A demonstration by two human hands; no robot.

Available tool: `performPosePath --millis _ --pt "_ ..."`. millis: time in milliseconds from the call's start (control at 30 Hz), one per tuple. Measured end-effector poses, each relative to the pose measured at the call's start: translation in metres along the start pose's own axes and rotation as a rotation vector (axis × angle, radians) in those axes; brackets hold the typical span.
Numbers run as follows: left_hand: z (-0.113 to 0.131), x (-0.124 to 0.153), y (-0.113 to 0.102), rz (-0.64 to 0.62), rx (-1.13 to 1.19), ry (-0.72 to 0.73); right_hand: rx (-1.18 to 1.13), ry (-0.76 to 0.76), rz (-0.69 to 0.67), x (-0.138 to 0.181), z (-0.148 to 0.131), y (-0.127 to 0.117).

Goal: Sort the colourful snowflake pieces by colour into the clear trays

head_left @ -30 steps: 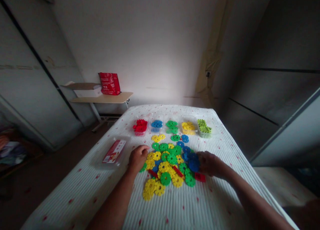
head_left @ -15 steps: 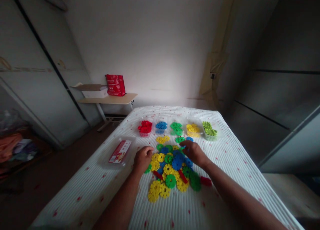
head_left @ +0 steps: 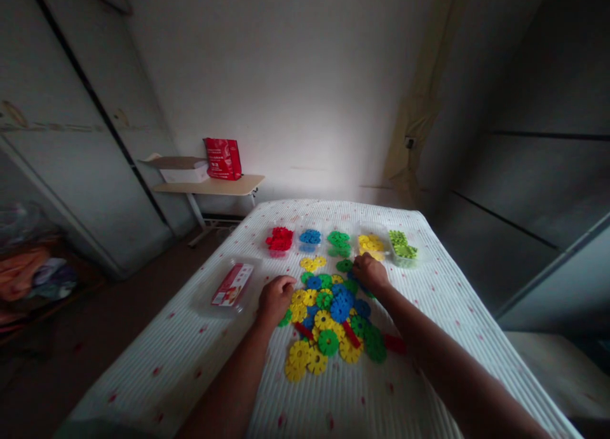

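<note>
My left hand point(head_left: 275, 300) rests at the left side of a pile of notched plastic discs, its fingers curled together. What is inside those fingers, if anything, is hidden. My right hand point(head_left: 372, 274) is at the far right of the pile, fingertips pinched down, covering the spot where a blue disc showed. A green disc point(head_left: 344, 265) lies just left of its fingertips. Between my hands the pile mixes yellow discs point(head_left: 298, 312), blue discs point(head_left: 340, 308), green discs point(head_left: 328, 342) and red pieces point(head_left: 351, 335). Several yellow discs point(head_left: 312, 263) lie apart at the far side.
Clear tubs stand in a row behind the pile, with red pieces point(head_left: 279, 239), blue discs point(head_left: 310, 237), green discs point(head_left: 339, 241), yellow discs point(head_left: 370, 243) and light-green pieces point(head_left: 403, 245). A clear lidded box point(head_left: 232, 285) lies left. A red bag point(head_left: 223, 159) stands on a side table point(head_left: 233, 186).
My right hand has moved forward from the pile's edge, over the place of the blue disc beside the green one. My left hand stays put. The view has shifted slightly.
</note>
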State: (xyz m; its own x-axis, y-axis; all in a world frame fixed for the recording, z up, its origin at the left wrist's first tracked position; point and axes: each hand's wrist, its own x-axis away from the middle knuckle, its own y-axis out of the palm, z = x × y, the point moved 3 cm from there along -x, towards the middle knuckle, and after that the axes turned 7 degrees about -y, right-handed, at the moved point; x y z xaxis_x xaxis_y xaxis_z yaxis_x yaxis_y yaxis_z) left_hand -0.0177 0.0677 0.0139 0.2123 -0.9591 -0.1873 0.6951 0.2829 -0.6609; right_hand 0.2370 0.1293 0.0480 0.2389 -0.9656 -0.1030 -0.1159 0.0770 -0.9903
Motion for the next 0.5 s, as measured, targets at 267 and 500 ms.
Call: performPosePath --millis 267,500 --pt "0.001 0.000 0.000 0.007 0.009 0.022 -0.022 -0.005 0.102 0.034 0.018 -0.027" --pt "0.000 0.000 0.001 0.005 0.020 0.019 -0.581 -0.209 -0.104 0.091 0.051 -0.048"
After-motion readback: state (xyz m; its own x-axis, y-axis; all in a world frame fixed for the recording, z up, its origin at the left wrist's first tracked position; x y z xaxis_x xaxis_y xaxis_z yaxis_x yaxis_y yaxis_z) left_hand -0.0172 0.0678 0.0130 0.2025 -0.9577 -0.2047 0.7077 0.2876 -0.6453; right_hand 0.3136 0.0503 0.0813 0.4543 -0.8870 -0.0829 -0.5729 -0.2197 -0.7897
